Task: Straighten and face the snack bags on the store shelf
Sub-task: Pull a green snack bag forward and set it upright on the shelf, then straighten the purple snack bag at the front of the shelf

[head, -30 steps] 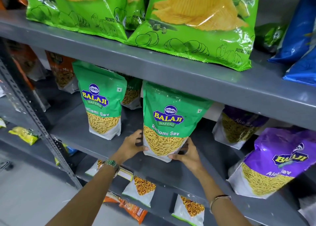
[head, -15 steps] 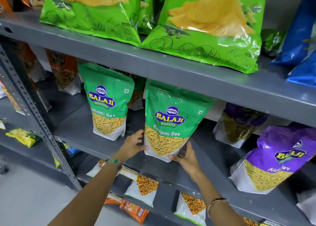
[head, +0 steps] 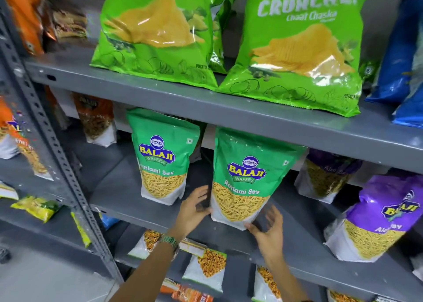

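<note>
Head view. A green sev bag (head: 246, 178) stands upright at the front of the middle shelf (head: 128, 210), label facing out, its top tucked under the shelf above. The left hand (head: 193, 212) lies open against the bag's lower left edge, fingers (head: 201, 193) touching it. The right hand (head: 266, 229) is open with fingers spread at the lower right corner, apparently just touching, gripping nothing. A second green bag (head: 161, 157) stands near on the left, set slightly further back. A purple bag (head: 375, 219) to the right leans sideways. To finish this step well, judge by the neighbour: nudge from the base with both palms, keep the face square to the shelf edge, and avoid squeezing the brittle contents.
</note>
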`<action>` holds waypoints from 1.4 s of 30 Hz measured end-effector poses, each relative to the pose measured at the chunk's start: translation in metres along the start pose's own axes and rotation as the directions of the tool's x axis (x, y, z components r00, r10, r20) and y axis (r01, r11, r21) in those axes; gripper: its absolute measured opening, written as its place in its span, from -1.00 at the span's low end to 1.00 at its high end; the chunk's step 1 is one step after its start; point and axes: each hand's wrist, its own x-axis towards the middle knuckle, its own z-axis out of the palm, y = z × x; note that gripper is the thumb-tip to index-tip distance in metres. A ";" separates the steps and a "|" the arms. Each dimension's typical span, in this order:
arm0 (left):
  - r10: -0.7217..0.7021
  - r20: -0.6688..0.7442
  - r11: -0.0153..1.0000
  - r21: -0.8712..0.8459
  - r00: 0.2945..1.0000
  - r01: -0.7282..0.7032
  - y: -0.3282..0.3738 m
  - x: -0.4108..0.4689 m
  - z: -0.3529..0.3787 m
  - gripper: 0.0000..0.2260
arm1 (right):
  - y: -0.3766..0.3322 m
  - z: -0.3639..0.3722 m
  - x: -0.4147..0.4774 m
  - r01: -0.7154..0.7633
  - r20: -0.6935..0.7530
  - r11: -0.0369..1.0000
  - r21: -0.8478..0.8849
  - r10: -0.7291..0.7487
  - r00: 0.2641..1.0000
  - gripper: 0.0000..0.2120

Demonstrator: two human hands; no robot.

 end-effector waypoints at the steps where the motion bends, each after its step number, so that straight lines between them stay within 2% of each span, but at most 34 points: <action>1: 0.031 -0.082 0.997 -0.074 0.996 -0.037 0.002 -0.007 -0.004 -0.59 | 0.002 0.004 -0.014 0.033 -0.112 0.997 -0.065 -0.040 0.993 -0.31; 2: 0.046 -0.201 0.988 -0.132 0.978 -0.074 0.004 -0.013 -0.007 -0.63 | 0.004 0.007 -0.030 0.064 -0.182 0.985 -0.160 -0.093 0.979 -0.38; 3: 0.059 -0.346 0.981 -0.152 0.936 -0.118 0.006 -0.020 -0.014 -0.67 | 0.004 0.016 -0.046 0.114 -0.189 0.955 -0.276 -0.170 0.967 -0.47; 5: 0.114 -0.601 0.978 -0.071 0.791 -0.195 0.011 -0.031 -0.023 -0.66 | 0.000 0.037 -0.068 0.265 -0.033 0.853 -0.449 -0.313 0.949 -0.63; 7: 0.144 -0.735 0.964 -0.046 0.662 -0.260 0.016 -0.037 -0.039 -0.63 | -0.015 0.069 -0.071 0.369 0.156 0.814 -0.448 -0.335 0.929 -0.58; 9: 0.127 -0.790 0.963 -0.047 0.600 -0.266 0.021 -0.036 -0.059 -0.68 | -0.037 0.106 -0.063 0.357 0.242 0.862 -0.359 -0.284 0.928 -0.44; 10: 0.106 -0.796 0.971 -0.045 0.596 -0.233 0.023 -0.031 -0.071 -0.65 | -0.046 0.123 -0.055 0.328 0.262 0.888 -0.321 -0.249 0.932 -0.41; 11: 0.077 -0.784 0.982 -0.049 0.616 -0.184 0.026 -0.026 -0.082 -0.56 | -0.054 0.140 -0.046 0.299 0.281 0.905 -0.303 -0.215 0.935 -0.38; 13: 0.026 -0.711 0.995 -0.047 0.703 -0.085 0.029 -0.013 -0.103 -0.41 | -0.064 0.168 -0.028 0.243 0.316 0.921 -0.305 -0.143 0.938 -0.29; 15: -0.015 -0.610 0.998 -0.057 0.792 -0.025 0.028 -0.004 -0.116 -0.34 | -0.070 0.186 -0.013 0.192 0.344 0.931 -0.309 -0.079 0.936 -0.27; 17: -0.045 -0.516 0.995 -0.098 0.855 -0.007 0.025 -0.001 -0.122 -0.35 | -0.073 0.196 -0.005 0.177 0.353 0.939 -0.296 -0.065 0.933 -0.46; 18: -0.052 -0.498 0.994 -0.109 0.866 -0.002 0.024 -0.001 -0.122 -0.36 | -0.075 0.198 -0.003 0.165 0.350 0.942 -0.291 -0.055 0.935 -0.58; 21: -0.047 -0.480 0.996 -0.094 0.876 0.002 0.023 0.000 -0.126 -0.39 | -0.075 0.204 0.001 0.096 0.313 0.953 -0.287 -0.001 0.950 -0.72; 27: -0.040 -0.411 0.998 -0.054 0.911 0.020 0.024 0.001 -0.134 -0.19 | -0.076 0.207 -0.008 0.071 0.214 0.958 -0.278 -0.010 0.977 -0.63; 29: -0.022 -0.432 0.998 -0.064 0.902 -0.006 0.021 -0.005 -0.130 -0.26 | -0.070 0.202 -0.014 0.075 0.165 0.973 -0.220 -0.038 0.986 -0.53; 32: 0.001 -0.553 0.996 -0.078 0.833 -0.053 0.011 -0.016 -0.111 -0.48 | -0.059 0.178 -0.025 0.120 0.186 0.982 -0.144 -0.092 0.978 -0.49; 36: 0.170 -0.709 0.979 0.044 0.684 -0.198 0.006 -0.039 -0.052 -0.79 | -0.045 0.112 -0.047 0.245 0.191 0.967 -0.071 -0.228 0.955 -0.70; 37: 0.207 -0.710 0.974 0.086 0.673 -0.209 0.002 -0.045 -0.032 -0.83 | -0.041 0.090 -0.051 0.280 0.180 0.956 -0.087 -0.261 0.948 -0.73; 39: 0.246 -0.637 0.968 0.124 0.731 -0.217 -0.006 -0.056 0.016 -0.81 | -0.033 0.039 -0.049 0.346 0.093 0.924 -0.163 -0.334 0.938 -0.78; 42: 0.313 -0.466 0.950 0.145 0.828 -0.277 -0.012 -0.063 0.101 -0.81 | -0.027 -0.053 -0.033 0.387 -0.196 0.883 -0.265 -0.442 0.875 -0.83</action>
